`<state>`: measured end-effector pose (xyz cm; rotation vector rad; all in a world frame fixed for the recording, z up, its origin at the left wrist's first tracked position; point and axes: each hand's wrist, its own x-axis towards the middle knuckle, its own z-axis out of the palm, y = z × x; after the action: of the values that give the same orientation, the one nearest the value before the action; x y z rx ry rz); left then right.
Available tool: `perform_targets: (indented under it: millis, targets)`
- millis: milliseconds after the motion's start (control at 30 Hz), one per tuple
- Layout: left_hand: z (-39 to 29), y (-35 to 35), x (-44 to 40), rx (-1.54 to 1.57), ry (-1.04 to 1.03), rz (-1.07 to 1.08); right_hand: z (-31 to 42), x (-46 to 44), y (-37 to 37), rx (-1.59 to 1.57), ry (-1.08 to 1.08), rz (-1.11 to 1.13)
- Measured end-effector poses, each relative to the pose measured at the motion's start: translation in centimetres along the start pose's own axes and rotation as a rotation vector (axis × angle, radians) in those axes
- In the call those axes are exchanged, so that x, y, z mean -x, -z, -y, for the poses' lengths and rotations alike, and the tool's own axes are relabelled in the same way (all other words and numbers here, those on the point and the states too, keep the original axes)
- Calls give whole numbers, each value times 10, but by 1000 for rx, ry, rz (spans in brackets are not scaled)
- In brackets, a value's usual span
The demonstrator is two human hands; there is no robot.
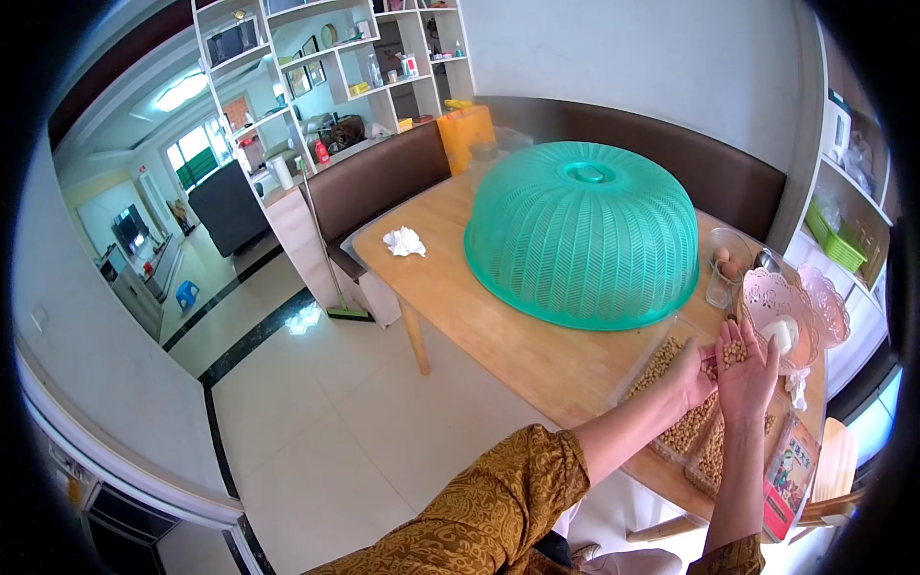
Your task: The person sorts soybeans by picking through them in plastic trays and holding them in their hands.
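Observation:
My right hand [746, 379] is held palm up, fingers slightly curled, with a small heap of soybeans [734, 354] resting in it. Right beside it, my left hand [692, 376] is cupped with more beans showing at its fingers; the two hands touch or nearly touch. Below them, pale tan soybeans [682, 433] lie spread on the table [537, 369] in what look like flat clear trays or bags, partly covered by my forearms. A pink lace-edged basket [767, 299] with something white inside stands just beyond my right hand.
A big green mesh food cover [585, 240] fills the table's middle. Eggs [728, 264] sit in a glass bowl near a drinking glass [719, 289]. A red illustrated booklet [791, 470] lies at the right edge, crumpled tissue [403, 241] at the left. A bench [383, 187] runs behind.

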<state>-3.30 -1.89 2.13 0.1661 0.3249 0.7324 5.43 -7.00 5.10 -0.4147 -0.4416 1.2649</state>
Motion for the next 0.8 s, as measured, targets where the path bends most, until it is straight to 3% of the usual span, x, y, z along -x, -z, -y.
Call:
perform_targets:
  millis: [233,633,800]
  targets:
    - [0,-4,3,54,-9,-18,0,3,-5,109,0,28]
    - [0,1,-2,39,1,-40,0,0,0,18,24,22]
    - [9,18,-18,100,-48,50,5,2,-2,103,17,-7]
